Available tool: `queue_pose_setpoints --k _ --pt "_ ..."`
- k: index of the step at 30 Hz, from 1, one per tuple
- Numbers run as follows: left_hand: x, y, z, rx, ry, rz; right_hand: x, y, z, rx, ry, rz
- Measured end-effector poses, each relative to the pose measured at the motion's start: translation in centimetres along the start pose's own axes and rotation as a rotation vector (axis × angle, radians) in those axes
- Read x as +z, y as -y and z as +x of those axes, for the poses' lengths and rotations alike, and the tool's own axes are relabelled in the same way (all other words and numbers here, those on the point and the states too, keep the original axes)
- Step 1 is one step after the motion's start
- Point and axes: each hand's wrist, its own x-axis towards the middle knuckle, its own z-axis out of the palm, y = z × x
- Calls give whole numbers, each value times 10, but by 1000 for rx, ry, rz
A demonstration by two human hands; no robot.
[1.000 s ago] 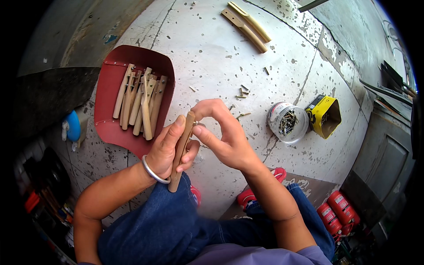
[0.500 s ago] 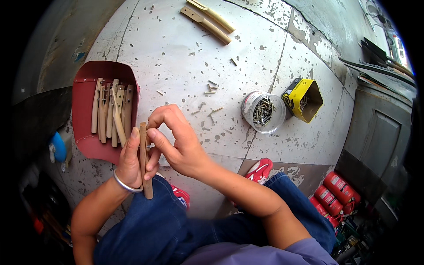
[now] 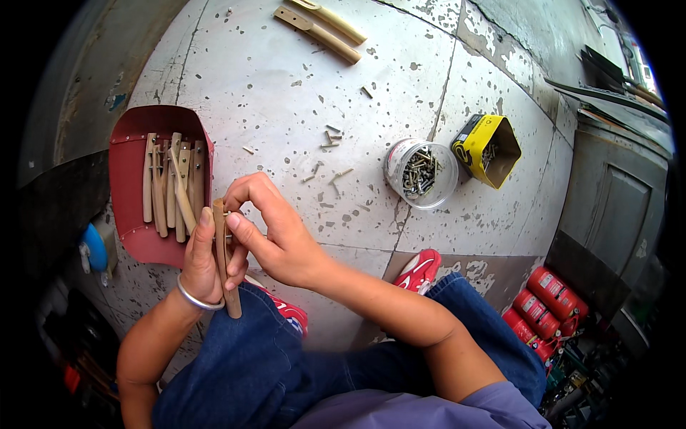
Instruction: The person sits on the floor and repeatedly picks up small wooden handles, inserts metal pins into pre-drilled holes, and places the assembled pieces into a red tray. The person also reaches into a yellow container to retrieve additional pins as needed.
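My left hand is closed round a wooden handle, which stands nearly upright above my left knee. My right hand is at the handle's upper part, thumb and forefinger pinched on a small metal bolt at its side; the fingertips hide most of the bolt. The lower fingers of my right hand curl against the handle. Just left of my hands, a red metal scoop-shaped bin holds several similar wooden handles with bolts through them.
Loose bolts lie on the worn white floor. A clear tub of bolts stands beside a yellow-and-black open box. Two slotted wooden handles lie at the far side. Red fire extinguishers are at the right.
Both hands and the handle have shifted slightly left in the picture, as has much of the scene. My right thumb and forefinger stay pinched by the handle's upper part.
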Motion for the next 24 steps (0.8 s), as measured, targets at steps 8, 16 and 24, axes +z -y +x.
queue_pose_setpoints --k 8,16,24 --pt "0 2 1 7 -1 28 -2 0 -4 255 77 145" --pt "-5 4 6 10 94 -19 -6 -1 -2 3 -17 -129" --pt "0 1 0 23 65 -45 -5 0 -5 139 69 -20"
